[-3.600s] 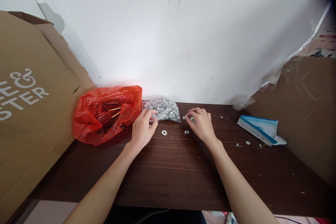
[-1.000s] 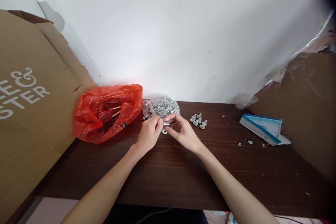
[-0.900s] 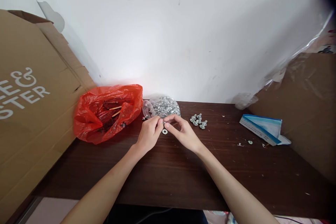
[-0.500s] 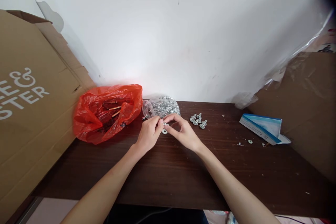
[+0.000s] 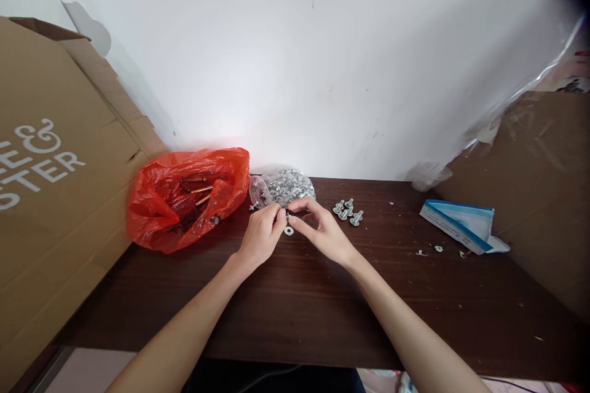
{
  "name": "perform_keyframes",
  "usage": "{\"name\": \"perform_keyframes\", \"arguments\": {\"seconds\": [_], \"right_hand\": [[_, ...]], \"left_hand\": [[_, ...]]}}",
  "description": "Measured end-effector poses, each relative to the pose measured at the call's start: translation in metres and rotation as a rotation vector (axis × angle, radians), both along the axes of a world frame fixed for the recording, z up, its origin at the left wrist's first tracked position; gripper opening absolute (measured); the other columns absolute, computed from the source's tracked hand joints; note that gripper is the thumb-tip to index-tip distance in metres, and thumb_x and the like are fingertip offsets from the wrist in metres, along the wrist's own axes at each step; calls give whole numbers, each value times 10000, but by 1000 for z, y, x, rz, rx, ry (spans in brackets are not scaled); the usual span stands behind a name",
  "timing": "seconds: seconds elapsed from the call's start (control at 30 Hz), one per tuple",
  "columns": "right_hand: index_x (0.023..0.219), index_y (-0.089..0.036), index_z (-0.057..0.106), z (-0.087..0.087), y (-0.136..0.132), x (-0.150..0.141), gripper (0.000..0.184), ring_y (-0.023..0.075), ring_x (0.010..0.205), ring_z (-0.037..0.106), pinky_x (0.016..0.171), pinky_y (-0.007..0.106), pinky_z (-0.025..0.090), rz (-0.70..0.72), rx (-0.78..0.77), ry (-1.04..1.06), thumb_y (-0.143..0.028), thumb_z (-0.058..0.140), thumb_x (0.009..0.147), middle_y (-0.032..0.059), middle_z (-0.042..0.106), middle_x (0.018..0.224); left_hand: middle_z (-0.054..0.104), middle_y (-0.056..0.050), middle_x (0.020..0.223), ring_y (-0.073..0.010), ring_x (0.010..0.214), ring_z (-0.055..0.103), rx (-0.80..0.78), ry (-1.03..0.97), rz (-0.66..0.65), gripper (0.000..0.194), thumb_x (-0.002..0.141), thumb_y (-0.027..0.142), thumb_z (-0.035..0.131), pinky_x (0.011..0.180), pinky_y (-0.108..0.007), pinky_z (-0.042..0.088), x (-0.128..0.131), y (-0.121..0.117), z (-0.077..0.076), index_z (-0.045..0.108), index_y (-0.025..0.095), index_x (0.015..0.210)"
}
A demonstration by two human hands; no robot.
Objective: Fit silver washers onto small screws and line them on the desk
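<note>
Over the dark table, both hands meet at a small metal bolt, mostly covered by the fingers. My left hand is closed, pinching it between thumb and bent fingers. From the other side, my right hand curls its thumb and forefinger around the same piece. Just below the fingertips a flat washer lies on the table. To the right of my right hand sits a small group of bolts with washers on them. Behind the hands is a clear plastic bag of metal hardware.
A red plastic bag with long metal pieces stands at left, beside a large cardboard box. At right lie a blue-and-white packet and small scraps. A white wall rises behind the table.
My right thumb and forefinger have shifted slightly at the bolt, and less of it shows. More of the washer below is visible. Otherwise the hands stay in place.
</note>
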State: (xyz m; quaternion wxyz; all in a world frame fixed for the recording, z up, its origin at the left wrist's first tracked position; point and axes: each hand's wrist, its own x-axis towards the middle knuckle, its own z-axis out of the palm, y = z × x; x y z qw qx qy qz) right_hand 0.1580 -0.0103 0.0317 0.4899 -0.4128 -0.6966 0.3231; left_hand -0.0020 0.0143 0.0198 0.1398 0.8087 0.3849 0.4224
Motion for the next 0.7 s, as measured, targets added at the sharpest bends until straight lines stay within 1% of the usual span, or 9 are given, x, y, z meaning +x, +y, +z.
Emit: {"name": "perform_keyframes", "arguments": {"seconds": [0.1, 0.13, 0.2, 0.3, 0.4, 0.47, 0.53, 0.6, 0.7], "right_hand": [[875, -223, 590, 0, 0, 1, 86, 187, 951, 566, 808, 338, 470, 26, -1, -23, -289, 574, 822, 42, 600, 990], [880, -224, 577, 0, 0, 1, 88, 187, 964, 562, 804, 332, 473, 35, 7, -11, -275, 586, 809, 41, 595, 1001], [921, -227, 552, 0, 1, 1, 152, 184, 976, 558, 794, 323, 479, 33, 18, 23, -256, 611, 783, 39, 587, 1015], [958, -225, 569, 0, 1, 2, 171, 183, 961, 560, 813, 330, 475, 5, 2, 12, -289, 603, 803, 45, 589, 1004], [869, -216, 619, 0, 0, 2, 136, 190, 961, 561, 853, 353, 458, 0, -14, -45, -334, 554, 847, 51, 597, 998], [842, -216, 618, 0, 0, 2, 120, 192, 968, 558, 854, 355, 458, 9, -7, -54, -323, 562, 840, 49, 597, 1012], [900, -222, 597, 0, 0, 2, 115, 190, 972, 557, 829, 343, 471, 14, 0, -26, -288, 599, 806, 45, 592, 1022], [966, -225, 578, 0, 0, 2, 188, 187, 963, 559, 804, 331, 482, 6, -8, 1, -277, 618, 790, 47, 590, 1018], [930, -223, 604, 1, 0, 2, 136, 186, 950, 566, 846, 350, 465, -9, -18, -22, -312, 582, 829, 49, 602, 987]], "left_hand": [[397, 38, 572, -94, 517, 365, -4, -2, 4, 297, 922, 250, 354, 530, -243, 268, -1, 0, 0, 364, 183, 632], [395, 38, 572, -95, 517, 365, -8, -1, 4, 295, 922, 251, 356, 531, -243, 269, -1, 0, 0, 363, 184, 635], [392, 38, 572, -96, 518, 365, -10, -1, 3, 294, 922, 251, 354, 532, -243, 270, -1, 1, 0, 361, 185, 636], [392, 37, 571, -98, 522, 370, -4, -3, 9, 298, 923, 254, 350, 536, -244, 273, -1, 1, 0, 357, 186, 633], [402, 36, 570, -98, 521, 371, 2, 0, 16, 299, 921, 258, 349, 536, -246, 272, -1, 1, 0, 366, 186, 632], [412, 35, 572, -99, 520, 373, -1, 3, 17, 296, 921, 259, 346, 534, -245, 273, -1, 1, 0, 379, 185, 636], [417, 33, 574, -99, 522, 374, -4, 5, 15, 294, 921, 257, 344, 535, -245, 276, -1, 0, 0, 386, 184, 639], [415, 33, 574, -99, 524, 374, -7, 7, 15, 296, 921, 257, 347, 534, -245, 275, -1, 0, 0, 384, 184, 636], [415, 34, 569, -99, 524, 377, -6, 8, 21, 302, 919, 259, 353, 530, -244, 274, -1, 0, 1, 382, 184, 628]]}}
